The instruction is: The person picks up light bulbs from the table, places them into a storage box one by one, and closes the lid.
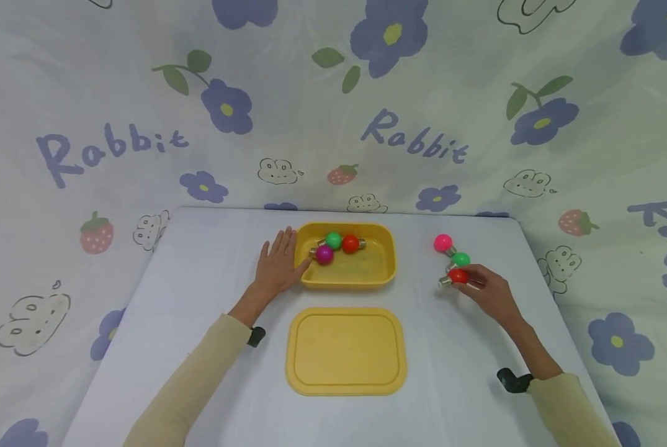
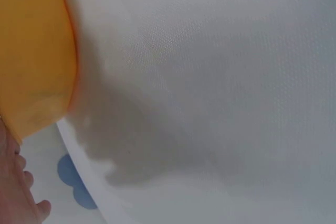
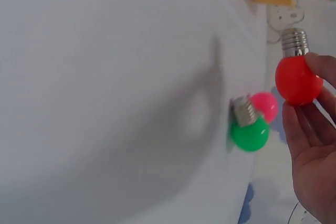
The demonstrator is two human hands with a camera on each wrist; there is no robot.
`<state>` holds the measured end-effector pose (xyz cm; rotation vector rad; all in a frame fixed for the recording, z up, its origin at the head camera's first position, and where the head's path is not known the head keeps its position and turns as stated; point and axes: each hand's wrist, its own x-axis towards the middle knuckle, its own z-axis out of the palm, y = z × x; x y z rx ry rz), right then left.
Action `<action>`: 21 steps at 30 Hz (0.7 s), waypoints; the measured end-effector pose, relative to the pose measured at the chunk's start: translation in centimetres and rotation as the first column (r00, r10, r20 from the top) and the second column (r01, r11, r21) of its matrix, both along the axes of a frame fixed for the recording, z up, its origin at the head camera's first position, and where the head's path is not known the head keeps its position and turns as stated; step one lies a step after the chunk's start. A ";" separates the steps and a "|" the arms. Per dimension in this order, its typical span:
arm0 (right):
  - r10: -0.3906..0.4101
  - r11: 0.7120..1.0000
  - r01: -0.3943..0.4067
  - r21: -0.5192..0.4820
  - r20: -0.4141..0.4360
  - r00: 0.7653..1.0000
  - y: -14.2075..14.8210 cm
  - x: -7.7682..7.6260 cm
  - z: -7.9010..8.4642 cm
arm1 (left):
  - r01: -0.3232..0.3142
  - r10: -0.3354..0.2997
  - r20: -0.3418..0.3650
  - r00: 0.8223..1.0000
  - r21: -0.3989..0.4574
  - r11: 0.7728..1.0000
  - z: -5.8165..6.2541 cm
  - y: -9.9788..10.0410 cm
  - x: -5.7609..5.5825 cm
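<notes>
My right hand (image 1: 491, 294) pinches a red light bulb (image 3: 299, 80) by its round end, with the silver screw base free; the bulb is raised off the table. Beyond it, a green bulb (image 3: 250, 134) and a pink bulb (image 1: 443, 243) lie on the white surface close together. My left hand (image 1: 277, 266) rests against the left side of a yellow box (image 1: 347, 285), fingers straight and the thumb at its rim. Inside the box lie a green bulb (image 1: 334, 240), a red bulb (image 1: 350, 244) and a purple bulb (image 1: 324, 255).
A flat yellow lid (image 1: 347, 351) lies on the white table (image 1: 210, 397) in front of the box. A cloth (image 1: 288, 112) printed with flowers and rabbits hangs behind the table and spreads around its sides.
</notes>
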<state>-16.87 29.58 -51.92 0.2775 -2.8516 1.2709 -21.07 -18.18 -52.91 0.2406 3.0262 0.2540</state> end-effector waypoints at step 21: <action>0.125 0.989 -0.129 -0.066 -0.057 0.991 -9.7 -2.7 3.0 | -0.005 0.005 -0.018 1.000 0.019 1.000 -0.4 -0.1 -0.1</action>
